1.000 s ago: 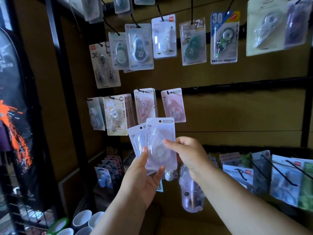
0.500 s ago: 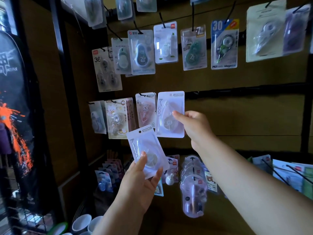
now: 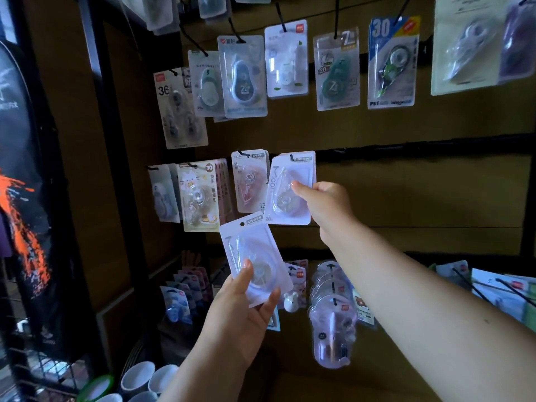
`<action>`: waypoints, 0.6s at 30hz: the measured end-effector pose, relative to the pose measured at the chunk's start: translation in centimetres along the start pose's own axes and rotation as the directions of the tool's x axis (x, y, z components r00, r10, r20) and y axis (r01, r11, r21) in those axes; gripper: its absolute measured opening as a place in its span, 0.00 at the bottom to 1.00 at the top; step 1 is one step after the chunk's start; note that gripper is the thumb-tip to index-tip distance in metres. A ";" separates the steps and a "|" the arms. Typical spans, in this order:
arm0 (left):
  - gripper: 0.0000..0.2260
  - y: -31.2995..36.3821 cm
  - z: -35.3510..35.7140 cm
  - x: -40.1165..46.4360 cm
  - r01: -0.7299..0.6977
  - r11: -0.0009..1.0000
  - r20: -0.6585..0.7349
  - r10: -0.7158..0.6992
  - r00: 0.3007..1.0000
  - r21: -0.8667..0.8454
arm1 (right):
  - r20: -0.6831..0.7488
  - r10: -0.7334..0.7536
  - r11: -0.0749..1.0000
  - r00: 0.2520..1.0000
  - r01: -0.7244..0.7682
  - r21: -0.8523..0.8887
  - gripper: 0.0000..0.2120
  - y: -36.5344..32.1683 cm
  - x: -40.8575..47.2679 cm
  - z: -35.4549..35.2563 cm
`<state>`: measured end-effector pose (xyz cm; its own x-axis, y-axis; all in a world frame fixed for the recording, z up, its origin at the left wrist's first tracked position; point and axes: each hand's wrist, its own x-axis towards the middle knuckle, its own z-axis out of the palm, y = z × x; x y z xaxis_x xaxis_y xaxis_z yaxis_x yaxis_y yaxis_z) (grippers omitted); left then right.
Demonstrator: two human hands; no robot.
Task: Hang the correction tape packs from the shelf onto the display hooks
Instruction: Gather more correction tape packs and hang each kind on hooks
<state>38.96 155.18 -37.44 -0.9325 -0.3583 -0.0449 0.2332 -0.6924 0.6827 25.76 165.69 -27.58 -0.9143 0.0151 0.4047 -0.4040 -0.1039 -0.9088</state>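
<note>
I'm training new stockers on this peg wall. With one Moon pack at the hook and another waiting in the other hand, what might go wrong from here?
1. The right hand pinches the upper Moon pack at one edge; if its hole misses the hook, it may drop.
2. The left hand holds the tilted second pack loosely and could let it slide.
3. The neighbouring pink pack hangs close and may get knocked.

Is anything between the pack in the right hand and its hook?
Nothing visible. The right hand holds the Moon pack with its hang hole at the hook; a pinkish pack already hangs behind it. The left hand holds a second Moon pack lower down.
</note>
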 end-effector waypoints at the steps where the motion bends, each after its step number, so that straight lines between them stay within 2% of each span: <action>1: 0.11 -0.1 -0.1 0.1 0.002 1.000 -0.005 -0.002 1.000 0.000 | -0.003 0.006 1.000 1.000 -0.006 -0.011 0.14 0.1 0.4 0.1; 8: 0.10 -0.3 -0.6 0.9 0.014 1.000 -0.027 -0.015 1.000 -0.005 | -0.049 0.042 0.991 0.998 -0.048 -0.129 0.13 1.2 3.6 0.6; 12: 0.13 -0.4 -1.1 1.5 0.030 1.000 -0.030 -0.030 0.999 -0.003 | -0.067 0.073 0.972 0.995 -0.086 -0.221 0.21 2.0 5.2 0.8; 18: 0.12 -0.6 -1.5 1.9 0.029 0.999 -0.013 -0.029 0.999 0.014 | -0.070 0.107 0.950 0.992 -0.122 -0.286 0.22 3.8 4.9 0.2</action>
<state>37.48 153.99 -39.00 -0.9352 -0.3463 -0.0743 0.2019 -0.6938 0.6913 19.80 165.14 -29.01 -0.9519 0.0733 0.2974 -0.2802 0.1837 -0.9422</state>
